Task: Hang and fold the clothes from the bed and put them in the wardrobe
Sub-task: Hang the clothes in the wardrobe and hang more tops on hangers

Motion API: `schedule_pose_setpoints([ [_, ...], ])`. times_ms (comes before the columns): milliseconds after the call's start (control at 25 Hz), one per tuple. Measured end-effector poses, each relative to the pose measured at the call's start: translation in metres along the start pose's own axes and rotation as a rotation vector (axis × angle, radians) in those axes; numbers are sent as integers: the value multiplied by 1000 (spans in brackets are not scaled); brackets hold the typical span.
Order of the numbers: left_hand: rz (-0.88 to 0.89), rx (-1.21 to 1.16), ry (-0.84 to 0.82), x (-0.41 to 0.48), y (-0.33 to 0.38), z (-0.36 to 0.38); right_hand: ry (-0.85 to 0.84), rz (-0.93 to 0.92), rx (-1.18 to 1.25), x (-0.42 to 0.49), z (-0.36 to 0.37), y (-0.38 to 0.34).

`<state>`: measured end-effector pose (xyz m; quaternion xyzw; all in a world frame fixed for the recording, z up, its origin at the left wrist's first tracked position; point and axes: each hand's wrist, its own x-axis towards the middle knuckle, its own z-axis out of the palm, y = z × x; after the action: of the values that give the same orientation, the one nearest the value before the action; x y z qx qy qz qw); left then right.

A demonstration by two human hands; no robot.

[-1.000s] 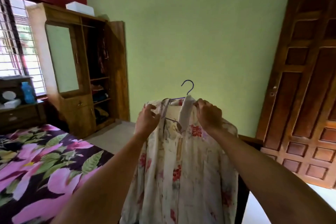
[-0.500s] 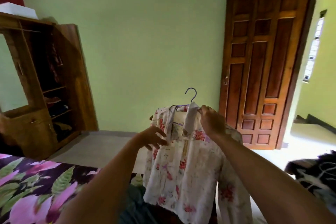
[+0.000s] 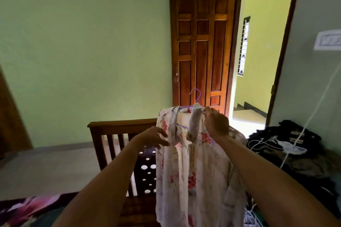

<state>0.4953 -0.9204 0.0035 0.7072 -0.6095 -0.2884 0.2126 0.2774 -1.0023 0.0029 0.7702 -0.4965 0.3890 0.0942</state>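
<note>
A cream floral shirt [image 3: 195, 171] hangs on a purple hanger [image 3: 197, 97] in front of me. My right hand [image 3: 215, 123] grips the shirt's collar and the hanger's right shoulder, holding the garment up. My left hand [image 3: 155, 137] is open with fingers spread, its fingertips touching the shirt's left front below the collar. The bed's floral cover [image 3: 24, 212] shows at the bottom left. The wardrobe is out of view except for a brown edge [image 3: 11, 116] at the far left.
The bed's wooden footboard [image 3: 118, 129] stands just beyond my left hand. A dark pile of clothes with white cords [image 3: 287, 143] lies at the right. A wooden door [image 3: 201, 51] stands open beside the doorway [image 3: 258, 61]. Grey floor [image 3: 46, 167] lies to the left.
My view has swung right, away from the wardrobe toward the door. My left hand let go of the shirt's shoulder and dropped to its front, fingers spread. My right hand keeps holding.
</note>
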Motion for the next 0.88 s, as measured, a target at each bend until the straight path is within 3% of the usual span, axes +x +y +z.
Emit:
schedule_pose_setpoints([
  [160, 14, -39, -2, 64, 38, 28, -80, 10, -27, 31, -3, 65],
  [440, 15, -79, 7, 167, 95, 60, -343, 40, 199, 96, 28, 161],
  [560, 4, -86, -18, 214, 104, 70, -308, 146, 200, 116, 69, 192],
  [880, -1, -89, -31, 376, 104, 54, -268, 69, 215, 216, 182, 246],
])
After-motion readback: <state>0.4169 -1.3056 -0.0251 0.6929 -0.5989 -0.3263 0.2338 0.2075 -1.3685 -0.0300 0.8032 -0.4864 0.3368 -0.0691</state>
